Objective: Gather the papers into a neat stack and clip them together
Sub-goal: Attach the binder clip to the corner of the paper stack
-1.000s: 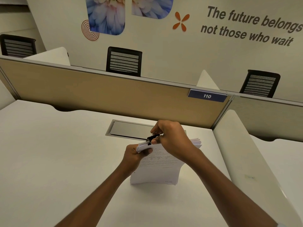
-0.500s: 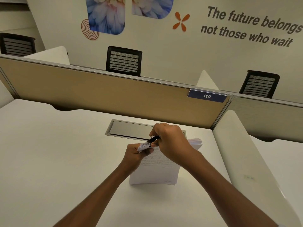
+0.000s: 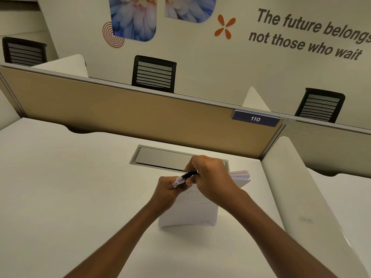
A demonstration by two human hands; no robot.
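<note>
1. Two hands meet at the far left corner of the papers [image 3: 192, 209], a stack standing on its near edge on the white desk [image 3: 70, 187] and leaning away from the camera.
2. Left hand [image 3: 167, 190] is closed around that corner from below, fingers curled on the sheets.
3. Right hand [image 3: 208, 177] is pinched shut on the black clip [image 3: 188, 175], thumb and fingers pressing it at the stack's top edge beside the left hand.
4. Whether the clip's mouth is already over the sheets cannot be told; the fingers hide it.
5. Far right corner of the stack fans out loosely past the right hand.
6. Behind the hands lies a grey hatch [image 3: 160, 158] set in the desk, then a tan divider [image 3: 120, 115] with a blue tag [image 3: 255, 118] reading 110.
</note>
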